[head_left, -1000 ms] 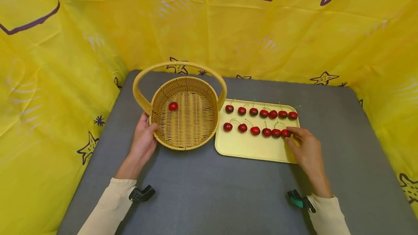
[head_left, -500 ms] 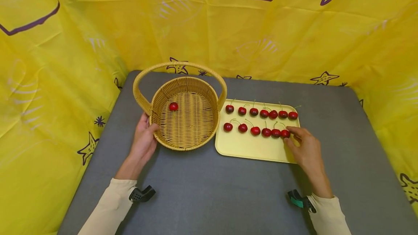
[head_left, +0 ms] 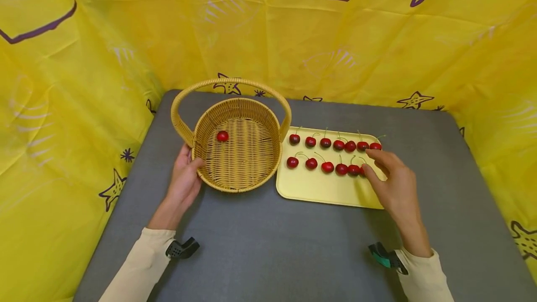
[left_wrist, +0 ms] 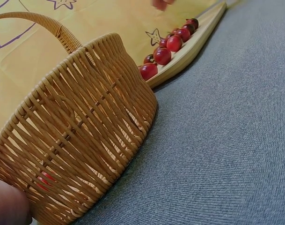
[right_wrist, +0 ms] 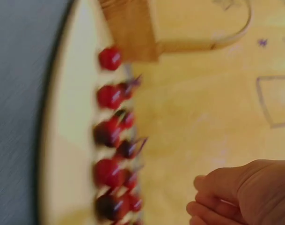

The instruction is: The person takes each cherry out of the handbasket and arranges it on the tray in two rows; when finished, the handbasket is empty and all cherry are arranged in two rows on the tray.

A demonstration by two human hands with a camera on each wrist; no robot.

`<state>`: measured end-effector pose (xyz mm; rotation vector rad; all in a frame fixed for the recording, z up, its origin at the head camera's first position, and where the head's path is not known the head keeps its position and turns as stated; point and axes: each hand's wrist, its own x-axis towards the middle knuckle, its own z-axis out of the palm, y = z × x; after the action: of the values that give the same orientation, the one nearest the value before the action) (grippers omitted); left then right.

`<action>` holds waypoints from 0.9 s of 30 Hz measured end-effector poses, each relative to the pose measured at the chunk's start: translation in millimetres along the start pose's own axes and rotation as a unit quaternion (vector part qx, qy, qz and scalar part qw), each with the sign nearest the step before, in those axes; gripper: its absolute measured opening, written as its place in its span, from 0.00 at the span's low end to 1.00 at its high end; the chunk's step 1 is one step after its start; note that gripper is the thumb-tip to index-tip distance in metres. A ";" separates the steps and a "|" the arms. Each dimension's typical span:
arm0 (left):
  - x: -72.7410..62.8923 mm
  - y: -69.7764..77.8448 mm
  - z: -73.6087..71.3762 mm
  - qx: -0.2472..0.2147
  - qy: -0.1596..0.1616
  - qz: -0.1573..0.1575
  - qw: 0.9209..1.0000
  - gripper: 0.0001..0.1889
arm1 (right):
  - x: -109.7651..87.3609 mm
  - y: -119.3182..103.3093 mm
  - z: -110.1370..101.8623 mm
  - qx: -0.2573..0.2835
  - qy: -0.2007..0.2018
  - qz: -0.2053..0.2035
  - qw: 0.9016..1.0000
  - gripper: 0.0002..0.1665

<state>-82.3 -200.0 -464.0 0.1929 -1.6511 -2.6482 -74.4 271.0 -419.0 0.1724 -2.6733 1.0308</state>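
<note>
A round wicker basket point(head_left: 239, 190) with a tall handle stands on the left, and one red cherry point(head_left: 223, 136) lies inside it. My left hand point(head_left: 182, 178) grips the basket's left side, its thumb over the rim. Two rows of dark red cherries point(head_left: 327, 167) with green stems lie on a pale yellow tray point(head_left: 319, 190). Over the tray's right end hovers my right hand point(head_left: 396, 183), thumb and index finger apart and no cherry seen between them. Its thumb partly hides the last cherry of the near row; in the right wrist view the hand point(right_wrist: 250, 194) appears raised above the fruit.
The basket's right side adjoins the tray's left edge. Grey cloth point(head_left: 268, 246) covers the tabletop. Yellow patterned fabric point(head_left: 268, 36) hangs behind and at both sides. The basket handle point(head_left: 235, 80) arches over the basket's far part.
My right hand has let go of the last cherry in the near row and risen slightly, with thumb and finger spread. That cherry stays on the tray. My left hand and the basket keep their place.
</note>
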 end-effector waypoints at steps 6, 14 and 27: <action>-1.1 2.0 -1.1 0.004 0.006 0.000 1.000 0.45 | 14.3 -62.6 5.9 0.092 0.007 -0.058 0.994 0.20; 0.4 3.7 -2.9 0.012 -0.003 0.013 1.000 0.45 | 36.7 -158.0 51.3 0.185 -0.139 -0.129 0.964 0.16; 0.7 0.5 3.3 0.007 0.003 0.001 1.000 0.45 | 115.2 -201.8 235.5 -0.012 -0.359 -0.027 0.933 0.23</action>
<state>-83.4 -197.3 -462.2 0.1987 -1.6683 -2.6321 -191.8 -38.2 -423.4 0.7439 -3.2867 1.0646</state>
